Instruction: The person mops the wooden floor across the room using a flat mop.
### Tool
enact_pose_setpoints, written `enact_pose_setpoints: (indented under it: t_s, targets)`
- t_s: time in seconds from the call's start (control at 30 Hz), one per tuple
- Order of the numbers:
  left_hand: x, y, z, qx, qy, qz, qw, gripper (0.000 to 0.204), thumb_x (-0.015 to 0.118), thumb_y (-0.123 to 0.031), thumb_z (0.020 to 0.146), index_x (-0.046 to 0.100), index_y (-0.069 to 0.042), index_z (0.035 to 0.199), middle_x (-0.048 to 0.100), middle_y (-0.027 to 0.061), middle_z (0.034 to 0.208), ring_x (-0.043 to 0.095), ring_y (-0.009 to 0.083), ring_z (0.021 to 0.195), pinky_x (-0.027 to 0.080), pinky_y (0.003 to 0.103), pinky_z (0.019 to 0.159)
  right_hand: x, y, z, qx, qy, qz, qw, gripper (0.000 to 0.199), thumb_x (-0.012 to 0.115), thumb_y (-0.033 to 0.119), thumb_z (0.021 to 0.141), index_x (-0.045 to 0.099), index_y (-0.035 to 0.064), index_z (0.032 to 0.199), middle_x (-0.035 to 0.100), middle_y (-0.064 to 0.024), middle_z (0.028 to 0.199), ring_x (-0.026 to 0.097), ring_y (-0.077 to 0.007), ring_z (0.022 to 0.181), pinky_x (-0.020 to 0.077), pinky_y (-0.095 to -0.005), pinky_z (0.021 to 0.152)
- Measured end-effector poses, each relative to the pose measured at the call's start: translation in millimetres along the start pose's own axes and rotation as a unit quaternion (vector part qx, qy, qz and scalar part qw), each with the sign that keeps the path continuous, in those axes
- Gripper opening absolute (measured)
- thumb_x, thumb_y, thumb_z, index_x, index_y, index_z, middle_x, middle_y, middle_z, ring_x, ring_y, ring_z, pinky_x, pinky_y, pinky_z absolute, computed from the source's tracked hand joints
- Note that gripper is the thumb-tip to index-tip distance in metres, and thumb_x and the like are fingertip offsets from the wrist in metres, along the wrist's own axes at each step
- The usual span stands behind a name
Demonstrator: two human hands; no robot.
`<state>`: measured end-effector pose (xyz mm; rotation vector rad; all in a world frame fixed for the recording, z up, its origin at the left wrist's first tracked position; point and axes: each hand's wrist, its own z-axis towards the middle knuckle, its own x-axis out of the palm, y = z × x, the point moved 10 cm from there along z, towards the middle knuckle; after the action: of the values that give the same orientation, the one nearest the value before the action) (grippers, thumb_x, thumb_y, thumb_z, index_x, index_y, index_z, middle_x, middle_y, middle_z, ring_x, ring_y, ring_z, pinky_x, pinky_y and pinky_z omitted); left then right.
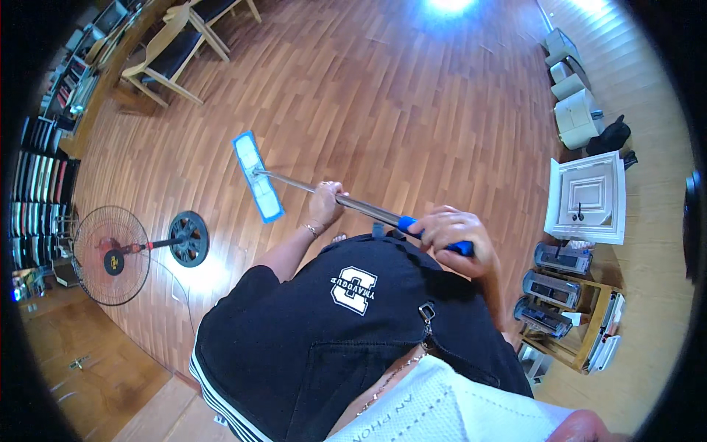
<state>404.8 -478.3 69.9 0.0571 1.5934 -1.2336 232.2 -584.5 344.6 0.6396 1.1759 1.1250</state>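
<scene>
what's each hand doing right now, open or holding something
Left hand: closed, holding the metal mop pole.
Right hand: closed, holding the blue handle at the pole's end.

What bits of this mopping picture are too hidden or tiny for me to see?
All in the head view:
Underside of the mop head: turned down toward the floor.
Middle of the blue grip: covered by the right hand.
Part of the metal pole: covered by the left hand.
Most of the person's legs: hidden by the black shirt.
Farther chair: cut off by the top edge.
</scene>
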Motion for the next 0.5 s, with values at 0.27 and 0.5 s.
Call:
enact_pose_setpoints:
  t_s: [0.27, 0.5]
  targets:
    - [118, -162, 70, 0.169, 0.135, -0.092, 0.972, 0.023, 0.069, -0.023, 0.076, 0.058, -0.004, 0.071, 0.061, 0.0177, 0.075, 0.059, 0.0388, 0.081, 0.045, 0.048, 0.070, -110, 60, -88, -0.048, -0.058, -0.066, 0.995, 0.035, 0.070, 0.037, 0.077, 0.062, 0.0024, 0.073, 0.068, -0.0130, 0.076, 0.069, -0.0322, 0.074, 0.0569, -0.0418, 0.075]
    - [221, -291, 84, 0.300, 0.336, -0.098, 0.888, 0.022, 0.072, -0.024, 0.073, 0.061, -0.005, 0.074, 0.063, 0.0167, 0.081, 0.061, 0.0383, 0.084, 0.047, 0.048, 0.071, -146, 107, -170, -0.119, -0.164, -0.166, 0.965, 0.036, 0.080, 0.031, 0.076, 0.069, -0.0001, 0.091, 0.070, -0.0101, 0.074, 0.071, -0.0237, 0.067, 0.0600, -0.0357, 0.062]
